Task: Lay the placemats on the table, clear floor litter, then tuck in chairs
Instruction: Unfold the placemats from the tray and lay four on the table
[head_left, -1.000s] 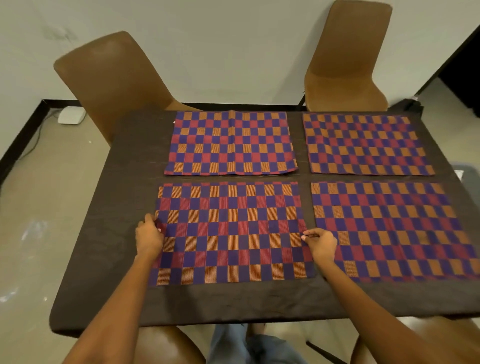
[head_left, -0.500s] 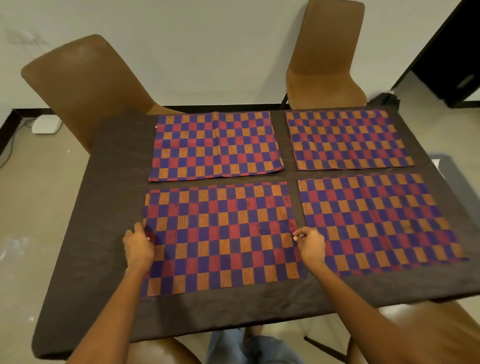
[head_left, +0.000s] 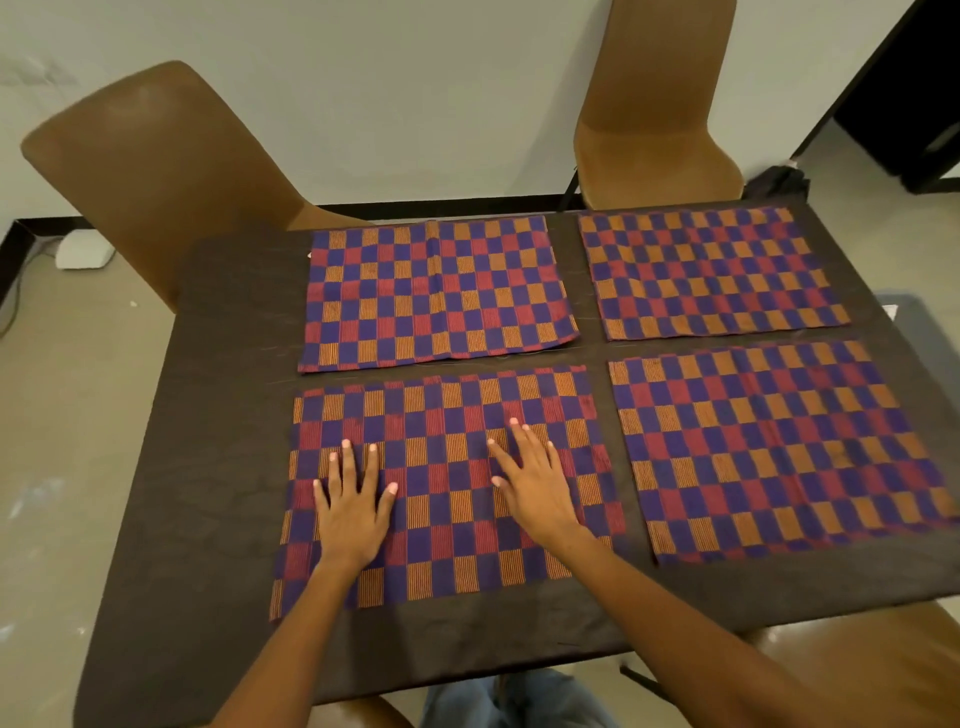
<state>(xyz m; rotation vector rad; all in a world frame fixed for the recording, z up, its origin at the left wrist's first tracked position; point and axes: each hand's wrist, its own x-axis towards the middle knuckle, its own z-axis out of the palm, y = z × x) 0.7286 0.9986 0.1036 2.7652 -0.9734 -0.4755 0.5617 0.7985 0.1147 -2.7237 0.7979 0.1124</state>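
Note:
Several checked placemats in purple, red and orange lie flat on the dark table. The near-left placemat is under both my hands. My left hand rests palm down on its left half with fingers spread. On its right half my right hand also lies flat, fingers apart. The near-right placemat, far-left placemat and far-right placemat lie untouched. Neither hand holds anything.
A brown chair stands angled at the far left corner, another brown chair at the far right against the white wall. A brown chair seat shows at the near right. A white box and a black bag lie on the floor.
Both hands let go of the near-left placemat's side edges and moved inward, now lying flat and spread on it. The camera view shifted slightly.

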